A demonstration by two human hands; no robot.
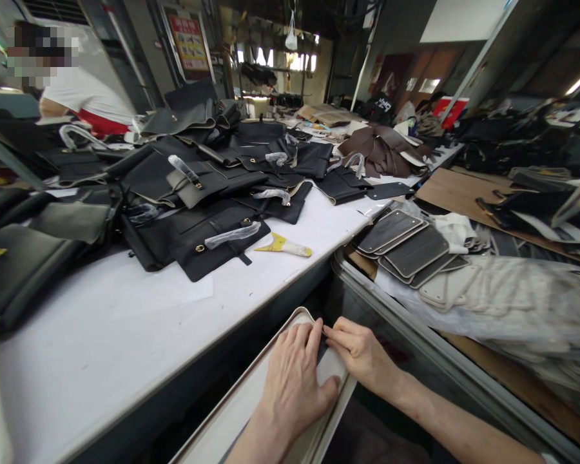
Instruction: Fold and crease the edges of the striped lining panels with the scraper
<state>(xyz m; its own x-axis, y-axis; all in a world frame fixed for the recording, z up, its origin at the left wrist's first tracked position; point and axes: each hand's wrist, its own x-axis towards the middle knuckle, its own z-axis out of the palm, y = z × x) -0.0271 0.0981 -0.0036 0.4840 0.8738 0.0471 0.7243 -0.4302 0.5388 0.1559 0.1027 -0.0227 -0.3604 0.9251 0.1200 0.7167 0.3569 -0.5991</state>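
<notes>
Cream-coloured, one flat panel (251, 406) lies under the left hand (294, 380), pressed flat with fingers together. The right hand (362, 354) seems to pinch its edge. One yellow scraper (284, 245) lies on the table (125, 322).

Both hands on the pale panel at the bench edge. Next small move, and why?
Probably slide the right hand a little further along the pale panel edge, pinching as it goes. Its fingertips meet the left hand near the rounded top corner, and the left hand lies flat, pinning the panel.
</notes>
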